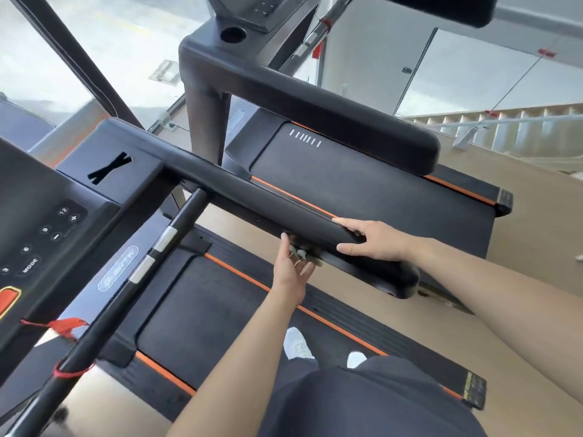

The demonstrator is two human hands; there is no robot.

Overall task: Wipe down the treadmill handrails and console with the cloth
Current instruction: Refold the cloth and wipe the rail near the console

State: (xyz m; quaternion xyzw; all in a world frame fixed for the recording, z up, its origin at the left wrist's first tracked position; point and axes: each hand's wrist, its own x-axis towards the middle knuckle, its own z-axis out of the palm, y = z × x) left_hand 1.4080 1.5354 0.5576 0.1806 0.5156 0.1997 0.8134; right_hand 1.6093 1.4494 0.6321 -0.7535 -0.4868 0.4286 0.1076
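My left hand [291,272] holds the cloth [304,254] bunched under the handrail [252,200]; my right hand [375,241] lies flat, fingers straight, on top.

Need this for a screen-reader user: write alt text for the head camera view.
A person's left hand holds a grey cloth against the lower edge of a black treadmill handrail, while the right hand rests on top of it. The console is at left; a second treadmill stands beyond.

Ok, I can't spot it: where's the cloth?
Head view, centre: the cloth is bunched under the near handrail, in the left hand, beside the right hand.
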